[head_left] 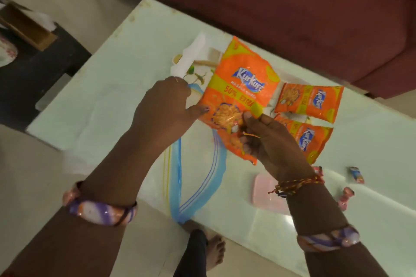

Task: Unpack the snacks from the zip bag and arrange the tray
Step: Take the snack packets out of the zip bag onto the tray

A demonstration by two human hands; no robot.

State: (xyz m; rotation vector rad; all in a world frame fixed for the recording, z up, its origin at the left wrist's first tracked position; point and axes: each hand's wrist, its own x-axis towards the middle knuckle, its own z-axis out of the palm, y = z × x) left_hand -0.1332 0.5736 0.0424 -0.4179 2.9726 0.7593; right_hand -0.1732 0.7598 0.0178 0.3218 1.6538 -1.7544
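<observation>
A large orange Kurkure packet [240, 83] is held tilted above the table, and my right hand [267, 144] pinches its lower end. My left hand [164, 108] is closed on the upper edge of the clear zip bag [198, 177] with blue zip strips, its thumb touching the packet. The bag lies flat toward the table's near edge. A white tray [193, 60] with a leaf pattern sits behind, mostly hidden by the big packet. Two smaller Kurkure packets [310, 101] [310, 141] lie side by side to the right, and I cannot tell whether they rest on the tray.
The white table [117, 87] carries a pink flat piece [263, 191] by my right wrist and wrapped candies [356, 174] [345, 198] at the right. A maroon sofa [292, 11] stands behind the table. A foot [213, 252] shows on the floor below the near edge.
</observation>
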